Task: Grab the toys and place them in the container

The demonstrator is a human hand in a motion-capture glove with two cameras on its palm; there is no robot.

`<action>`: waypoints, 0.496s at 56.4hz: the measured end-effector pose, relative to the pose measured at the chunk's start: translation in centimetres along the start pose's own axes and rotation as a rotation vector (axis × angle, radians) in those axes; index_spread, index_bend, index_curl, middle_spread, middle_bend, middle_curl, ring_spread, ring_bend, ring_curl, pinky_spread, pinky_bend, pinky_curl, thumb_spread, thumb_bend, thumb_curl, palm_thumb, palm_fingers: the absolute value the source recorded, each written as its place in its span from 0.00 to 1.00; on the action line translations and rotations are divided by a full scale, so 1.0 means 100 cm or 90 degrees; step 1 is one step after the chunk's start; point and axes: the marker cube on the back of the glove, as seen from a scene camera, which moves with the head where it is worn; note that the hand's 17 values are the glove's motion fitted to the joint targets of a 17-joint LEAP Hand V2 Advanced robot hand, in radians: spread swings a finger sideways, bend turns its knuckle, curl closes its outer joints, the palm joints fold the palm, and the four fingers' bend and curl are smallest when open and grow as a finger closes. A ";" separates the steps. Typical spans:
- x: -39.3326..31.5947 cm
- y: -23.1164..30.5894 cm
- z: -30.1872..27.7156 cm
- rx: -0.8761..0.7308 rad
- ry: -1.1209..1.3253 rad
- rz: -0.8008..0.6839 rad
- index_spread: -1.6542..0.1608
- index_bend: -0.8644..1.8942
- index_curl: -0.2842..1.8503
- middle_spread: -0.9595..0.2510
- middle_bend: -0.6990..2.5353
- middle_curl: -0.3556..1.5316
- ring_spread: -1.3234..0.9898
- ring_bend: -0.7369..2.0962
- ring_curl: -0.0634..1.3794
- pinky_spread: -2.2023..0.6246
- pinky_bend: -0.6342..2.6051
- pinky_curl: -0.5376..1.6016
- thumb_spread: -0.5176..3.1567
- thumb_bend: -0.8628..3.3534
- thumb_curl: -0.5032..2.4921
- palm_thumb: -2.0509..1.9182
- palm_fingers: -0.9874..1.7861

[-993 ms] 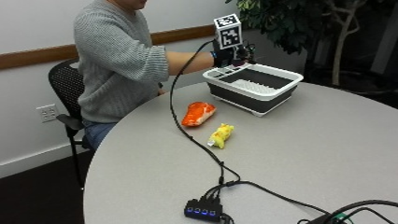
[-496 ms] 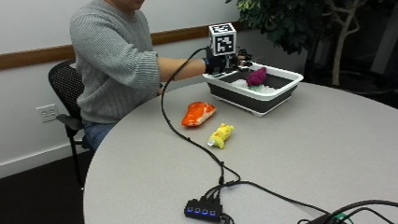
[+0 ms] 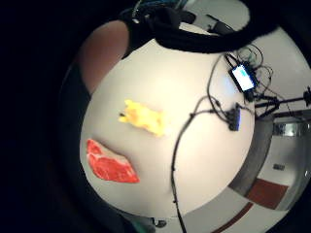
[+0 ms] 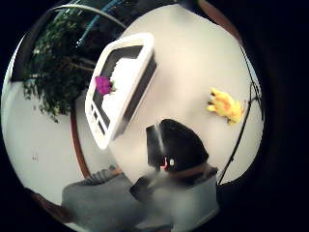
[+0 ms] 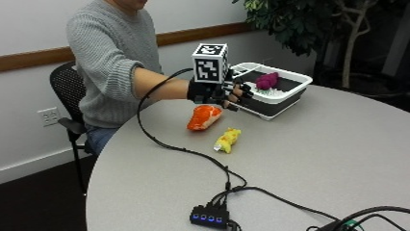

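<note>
Hand: gloved right hand (image 5: 221, 94) held above the table (image 5: 333, 144), between the container and the red toy; its fingers (image 5: 242, 92) hang loosely bent and hold nothing, clear of every toy.
Container: white-rimmed tub with dark walls (image 5: 276, 89) standing on the table just past the hand, near a leafy plant (image 5: 301, 21); the thumb side palm view shows it (image 4: 123, 92) at the table's edge by the plant.
Purple toy: lies inside the container (image 5: 267, 80), against its pale floor; also seen in the thumb side palm view (image 4: 103, 85).
Red toy: red and orange, shaped like a slab of meat (image 5: 204, 118), flat on the table just below the hand; in the little finger side palm view (image 3: 111, 164) it lies near the table's edge.
Yellow toy: small yellow figure (image 5: 227, 140) on the table just beside the red toy, on the side away from the container; seen in both palm views (image 3: 143, 118) (image 4: 225, 106).
Cable: black lead (image 5: 173, 144) running from the hand across the table, passing close to the yellow toy, to a small black hub with blue lights (image 5: 208, 216).
Person: seated on a black chair (image 5: 67, 96), in a grey sweater (image 5: 108, 57).
</note>
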 end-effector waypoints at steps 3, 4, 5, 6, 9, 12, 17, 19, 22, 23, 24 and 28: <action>0.008 0.000 0.005 -0.008 0.005 0.009 0.73 0.37 0.27 0.64 0.27 0.35 0.48 0.42 0.25 0.80 0.41 0.42 0.51 0.20 0.26 0.52 0.34; 0.009 0.000 0.007 -0.011 0.005 0.011 0.73 0.37 0.27 0.64 0.27 0.35 0.48 0.41 0.25 0.80 0.41 0.42 0.51 0.20 0.26 0.52 0.34; 0.011 0.000 0.010 -0.014 0.005 0.012 0.73 0.37 0.27 0.64 0.27 0.35 0.48 0.42 0.25 0.80 0.41 0.42 0.51 0.20 0.26 0.52 0.34; 0.011 -0.001 0.012 -0.018 0.004 0.012 0.73 0.38 0.27 0.64 0.27 0.35 0.48 0.41 0.25 0.80 0.41 0.42 0.51 0.20 0.26 0.52 0.34; 0.013 -0.002 0.019 -0.026 0.004 0.014 0.73 0.37 0.28 0.64 0.27 0.35 0.48 0.41 0.25 0.80 0.41 0.41 0.52 0.20 0.26 0.52 0.34; 0.015 -0.004 0.028 -0.034 0.006 0.019 0.73 0.37 0.28 0.63 0.27 0.35 0.48 0.41 0.25 0.80 0.41 0.41 0.52 0.20 0.26 0.52 0.34; 0.021 -0.006 0.046 -0.056 0.007 0.032 0.73 0.37 0.28 0.63 0.27 0.36 0.48 0.42 0.25 0.80 0.41 0.41 0.52 0.20 0.26 0.52 0.35; 0.024 -0.006 0.054 -0.069 0.007 0.038 0.73 0.37 0.28 0.63 0.27 0.36 0.48 0.42 0.26 0.80 0.41 0.41 0.52 0.20 0.27 0.52 0.35; 0.029 -0.006 0.069 -0.091 0.010 0.051 0.73 0.37 0.28 0.63 0.27 0.36 0.48 0.42 0.26 0.79 0.41 0.41 0.52 0.20 0.27 0.53 0.35; 0.031 -0.006 0.074 -0.099 0.013 0.055 0.73 0.37 0.28 0.63 0.27 0.36 0.48 0.42 0.26 0.79 0.41 0.42 0.52 0.20 0.27 0.53 0.35; 0.033 -0.006 0.079 -0.107 0.016 0.060 0.73 0.37 0.28 0.63 0.27 0.36 0.48 0.42 0.26 0.79 0.41 0.42 0.52 0.20 0.27 0.53 0.35; 0.040 -0.004 0.103 -0.145 0.029 0.083 0.72 0.38 0.28 0.63 0.27 0.36 0.48 0.42 0.26 0.79 0.41 0.42 0.52 0.20 0.27 0.53 0.35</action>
